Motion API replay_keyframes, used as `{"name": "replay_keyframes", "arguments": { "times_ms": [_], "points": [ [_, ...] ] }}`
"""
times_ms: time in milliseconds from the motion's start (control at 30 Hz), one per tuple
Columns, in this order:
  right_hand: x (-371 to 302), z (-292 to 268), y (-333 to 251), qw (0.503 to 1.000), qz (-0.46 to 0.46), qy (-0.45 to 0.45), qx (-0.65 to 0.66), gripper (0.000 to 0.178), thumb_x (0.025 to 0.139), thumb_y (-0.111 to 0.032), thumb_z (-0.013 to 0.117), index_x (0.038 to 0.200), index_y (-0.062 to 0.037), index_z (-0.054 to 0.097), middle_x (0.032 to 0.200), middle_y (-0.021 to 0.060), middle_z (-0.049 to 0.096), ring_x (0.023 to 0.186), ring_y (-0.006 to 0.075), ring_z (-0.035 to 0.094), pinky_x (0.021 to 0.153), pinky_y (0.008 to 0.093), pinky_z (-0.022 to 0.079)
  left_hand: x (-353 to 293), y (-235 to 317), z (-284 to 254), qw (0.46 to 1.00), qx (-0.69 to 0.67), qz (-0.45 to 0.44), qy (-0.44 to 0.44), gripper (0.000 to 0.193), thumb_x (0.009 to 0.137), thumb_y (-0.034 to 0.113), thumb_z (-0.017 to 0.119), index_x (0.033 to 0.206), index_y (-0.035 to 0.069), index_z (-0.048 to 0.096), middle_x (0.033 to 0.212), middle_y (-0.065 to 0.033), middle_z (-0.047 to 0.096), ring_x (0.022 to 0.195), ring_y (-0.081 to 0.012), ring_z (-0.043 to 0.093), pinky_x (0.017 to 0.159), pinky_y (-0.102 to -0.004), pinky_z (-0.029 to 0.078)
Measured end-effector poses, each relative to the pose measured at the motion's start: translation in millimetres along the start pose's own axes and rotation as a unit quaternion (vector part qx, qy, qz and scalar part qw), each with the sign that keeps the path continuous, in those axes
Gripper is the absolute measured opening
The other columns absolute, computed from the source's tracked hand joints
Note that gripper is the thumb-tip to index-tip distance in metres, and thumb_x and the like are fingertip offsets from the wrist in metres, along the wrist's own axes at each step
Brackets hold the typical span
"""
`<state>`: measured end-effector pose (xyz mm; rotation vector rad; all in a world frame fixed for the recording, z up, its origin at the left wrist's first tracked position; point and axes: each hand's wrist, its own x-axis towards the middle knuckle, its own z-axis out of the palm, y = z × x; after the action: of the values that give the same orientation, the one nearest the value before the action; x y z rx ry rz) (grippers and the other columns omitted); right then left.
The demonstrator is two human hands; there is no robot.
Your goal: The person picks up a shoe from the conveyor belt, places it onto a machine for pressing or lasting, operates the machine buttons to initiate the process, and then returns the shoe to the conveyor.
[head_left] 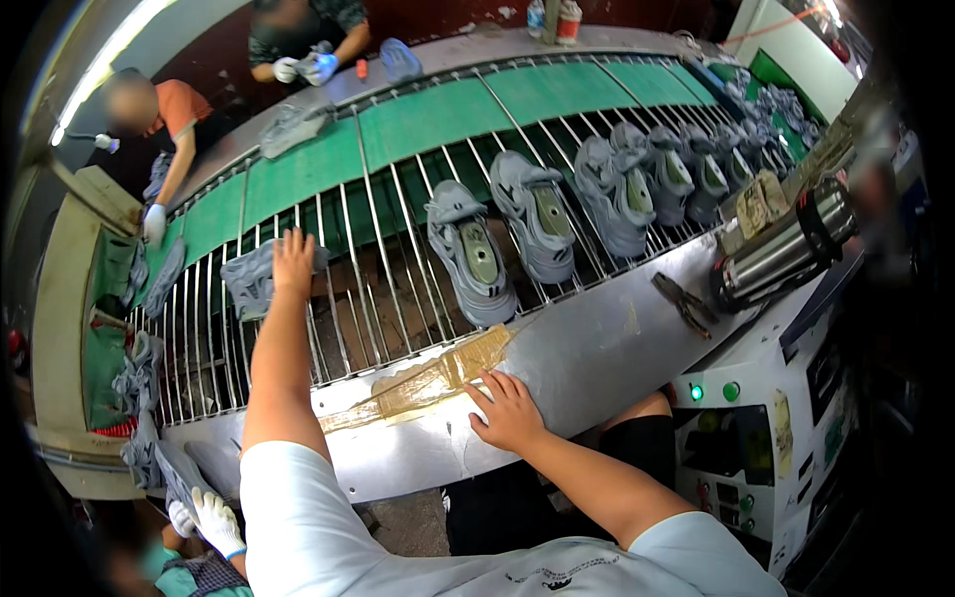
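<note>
My left hand [292,264] reaches out over the metal rack with its fingers stretched out. It lies at the right end of a grey shoe upper [247,282] that rests on the bars; my thumb is hard to make out. My right hand [511,414] lies flat, fingers apart, on the metal ledge [577,363] beside a strip of brown tape [438,373]. To the right of my left hand, a grey shoe [472,254] with an olive insole stands on the rack. Another grey shoe [537,214] is beside it, with several more farther right.
A green conveyor belt [418,117] runs behind the rack. Pliers [683,302] and a steel flask [781,249] lie on the ledge at right, above a control panel [731,448]. Co-workers are at far left, and a gloved hand [216,519] holds grey material at lower left.
</note>
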<state>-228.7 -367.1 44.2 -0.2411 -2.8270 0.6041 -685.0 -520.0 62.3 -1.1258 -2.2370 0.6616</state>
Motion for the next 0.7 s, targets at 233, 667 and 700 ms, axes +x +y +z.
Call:
{"name": "replay_keyframes", "arguments": {
  "times_ms": [233,667,700],
  "points": [
    [-5,2,4,1.0,0.013,0.02,0.018,0.046,0.08,-0.031,0.061,0.121,-0.0105,0.059,0.128,0.0147,0.052,0.12,0.0298,0.046,0.102,0.043,0.035,35,18,0,0.976,-0.019,-0.004,-0.218,0.05,0.065,0.015,0.075,0.109,0.014,0.052,0.112,-0.0064,0.054,0.112,-0.0251,0.05,0.094,-0.0412,0.041],
    [-14,8,6,0.983,0.109,0.031,0.147,0.045,0.079,-0.022,0.063,0.122,-0.0103,0.058,0.131,0.0149,0.049,0.123,0.0314,0.043,0.103,0.0431,0.036,-59,-32,-328,0.868,-0.45,-0.206,-0.022,0.058,0.057,0.025,0.083,0.098,0.0,0.053,0.097,-0.015,0.06,0.087,-0.0281,0.061,0.078,-0.0364,0.049],
    [-10,-4,5,0.952,0.172,-0.009,0.253,0.044,0.082,-0.02,0.064,0.124,-0.0116,0.056,0.131,0.0146,0.051,0.121,0.0309,0.047,0.101,0.0449,0.039,-77,-30,-341,0.776,-0.594,-0.213,0.001,0.061,0.058,0.026,0.083,0.104,-0.001,0.053,0.1,-0.0144,0.061,0.09,-0.0256,0.061,0.081,-0.0351,0.048]
  ]
}}
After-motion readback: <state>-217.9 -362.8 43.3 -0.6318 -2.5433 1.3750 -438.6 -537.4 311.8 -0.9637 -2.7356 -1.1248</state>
